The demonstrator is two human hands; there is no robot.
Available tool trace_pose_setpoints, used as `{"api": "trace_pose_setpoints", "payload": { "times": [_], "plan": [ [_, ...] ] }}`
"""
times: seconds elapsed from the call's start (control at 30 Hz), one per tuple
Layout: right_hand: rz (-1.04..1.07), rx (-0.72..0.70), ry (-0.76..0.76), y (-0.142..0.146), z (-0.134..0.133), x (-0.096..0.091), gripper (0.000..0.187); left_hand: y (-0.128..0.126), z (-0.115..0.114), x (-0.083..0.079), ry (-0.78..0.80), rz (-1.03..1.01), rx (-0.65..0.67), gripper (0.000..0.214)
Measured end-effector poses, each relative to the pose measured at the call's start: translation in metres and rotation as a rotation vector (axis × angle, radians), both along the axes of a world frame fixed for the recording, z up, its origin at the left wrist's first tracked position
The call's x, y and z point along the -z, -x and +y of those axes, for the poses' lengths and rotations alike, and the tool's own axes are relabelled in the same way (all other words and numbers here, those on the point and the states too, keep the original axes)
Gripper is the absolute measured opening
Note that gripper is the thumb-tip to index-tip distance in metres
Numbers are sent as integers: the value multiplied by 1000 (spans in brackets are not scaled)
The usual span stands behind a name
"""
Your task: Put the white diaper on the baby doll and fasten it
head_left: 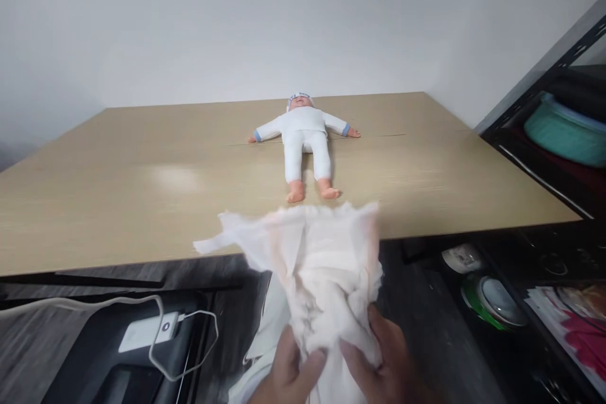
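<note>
A baby doll (pixel 305 139) in a white suit and cap lies on its back on the wooden table (pixel 142 189), arms spread, feet toward me. Below the table's near edge I hold up a white crumpled diaper (pixel 312 252). My left hand (pixel 286 372) pinches its lower left part, fingers closed on the fabric. My right hand (pixel 379 360) grips its lower right part. The diaper's top edge reaches up over the table's front edge, just short of the doll's feet.
A dark shelf unit (pixel 544 139) stands at the right with a teal bowl (pixel 563 129), tape rolls (pixel 487 300) and magazines (pixel 572 322). At lower left a white power bank (pixel 146 331) with a cable lies on a dark seat.
</note>
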State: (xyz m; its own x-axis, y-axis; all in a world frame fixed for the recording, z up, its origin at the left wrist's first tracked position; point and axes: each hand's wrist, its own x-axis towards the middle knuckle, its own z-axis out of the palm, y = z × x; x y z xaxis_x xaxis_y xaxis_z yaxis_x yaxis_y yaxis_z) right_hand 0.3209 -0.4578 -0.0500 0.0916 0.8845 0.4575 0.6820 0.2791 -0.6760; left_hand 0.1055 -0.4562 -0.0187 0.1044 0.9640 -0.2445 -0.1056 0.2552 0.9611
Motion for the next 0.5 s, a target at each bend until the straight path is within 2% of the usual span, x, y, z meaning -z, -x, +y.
{"api": "trace_pose_setpoints", "payload": {
  "times": [0.07, 0.1, 0.2, 0.4, 0.5],
  "plan": [
    [20, 45, -67, 17, 17, -15, 39, -4, 22, 7, 66, -47, -69, 58],
    [37, 27, -49, 24, 24, -22, 32, -5, 30, 9, 91, -76, -79, 59],
    [92, -60, 105, 34, 43, -33, 22, -7, 44, 14, 118, -155, -44, 60],
    [128, -69, 229, 27, 59, -22, 19, -12, 56, 23, 159, -179, -62, 64],
    [120, 16, 111, 18, 65, -19, 23, -15, 60, 23, 161, -168, -49, 63]
  ]
}}
